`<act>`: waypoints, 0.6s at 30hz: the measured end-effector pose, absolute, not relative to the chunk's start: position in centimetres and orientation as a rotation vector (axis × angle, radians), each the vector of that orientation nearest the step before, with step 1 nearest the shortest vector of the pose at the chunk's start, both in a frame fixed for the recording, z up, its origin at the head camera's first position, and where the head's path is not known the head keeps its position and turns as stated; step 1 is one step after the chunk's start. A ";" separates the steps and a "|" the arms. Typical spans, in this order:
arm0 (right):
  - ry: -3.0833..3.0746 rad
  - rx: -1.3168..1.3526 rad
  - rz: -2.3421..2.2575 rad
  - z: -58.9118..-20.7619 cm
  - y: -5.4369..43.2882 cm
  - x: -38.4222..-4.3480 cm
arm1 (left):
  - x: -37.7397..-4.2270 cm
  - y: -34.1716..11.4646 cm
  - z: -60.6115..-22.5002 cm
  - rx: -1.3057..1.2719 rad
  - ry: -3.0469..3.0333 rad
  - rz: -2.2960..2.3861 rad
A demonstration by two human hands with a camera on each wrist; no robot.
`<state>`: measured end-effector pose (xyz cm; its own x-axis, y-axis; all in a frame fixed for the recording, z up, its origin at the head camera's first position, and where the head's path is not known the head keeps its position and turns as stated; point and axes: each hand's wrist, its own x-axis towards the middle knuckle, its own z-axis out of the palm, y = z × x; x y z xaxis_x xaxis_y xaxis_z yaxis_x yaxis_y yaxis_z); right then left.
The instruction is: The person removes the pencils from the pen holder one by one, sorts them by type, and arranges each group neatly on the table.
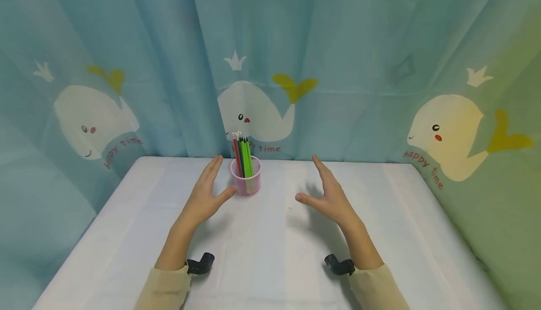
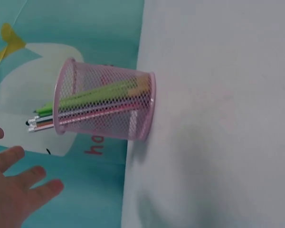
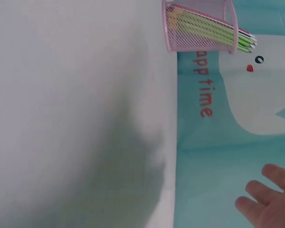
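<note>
A pink mesh pencil cup (image 1: 247,187) stands upright near the back edge of the table. Green pencils (image 1: 246,159) and a few darker and red ones lean in it, some with white eraser ends up. My left hand (image 1: 204,199) is held above the table just left of the cup, fingers straight and thumb spread toward it. To the right of the cup, farther off, my right hand (image 1: 331,201) hovers with fingers extended and thumb pointing inward. Neither hand holds anything. In the left wrist view, the left fingers (image 2: 26,180) show apart from the cup (image 2: 104,102).
A white cloth covers the table (image 1: 262,263). Behind it and at the sides hangs a blue-green curtain (image 1: 355,65) with printed whales. Each wrist wears a black camera mount, the left one (image 1: 201,264) and the right one (image 1: 339,265), close above the tabletop.
</note>
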<state>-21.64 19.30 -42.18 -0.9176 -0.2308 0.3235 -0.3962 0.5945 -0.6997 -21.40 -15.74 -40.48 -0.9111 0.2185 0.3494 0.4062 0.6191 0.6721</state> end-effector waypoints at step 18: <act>-2.513 0.630 1.633 -43.7 12.1 -25.1 | -24.9 -14.1 -42.3 -0.456 -2.432 -1.751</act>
